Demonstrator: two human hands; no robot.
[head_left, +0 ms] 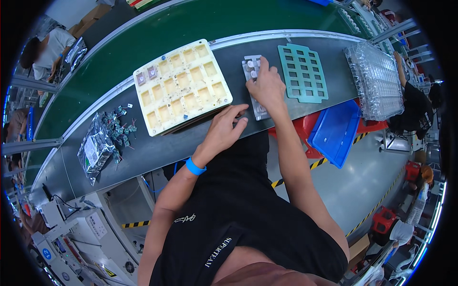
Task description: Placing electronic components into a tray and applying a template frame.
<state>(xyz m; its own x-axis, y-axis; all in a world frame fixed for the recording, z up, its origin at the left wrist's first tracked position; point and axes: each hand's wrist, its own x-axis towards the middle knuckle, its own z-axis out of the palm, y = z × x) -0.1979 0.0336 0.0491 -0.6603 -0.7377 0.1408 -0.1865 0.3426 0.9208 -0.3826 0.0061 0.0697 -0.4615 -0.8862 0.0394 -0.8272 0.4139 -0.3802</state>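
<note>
Grey strip tray (255, 90) sits at 12 o'clock on the bench. Right hand (267, 86) presses flat on it, left hand (224, 128) pinches its near end. Looks light, thin, flexy — grip by edges, not pockets.

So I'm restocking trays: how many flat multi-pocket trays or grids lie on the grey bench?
3: a cream pocketed tray at left, a teal grid right of the hands, and a clear plastic tray stack far right. The stack may hide more.

On the workbench (157, 148), the narrow parts strip (255, 88) is the landmark: the compartment tray (181, 86) lies just to its left, the grid frame (302, 72) just right, the stack of clear trays (377, 78) farther right, and the bag of small parts (98, 148) far left.
</note>
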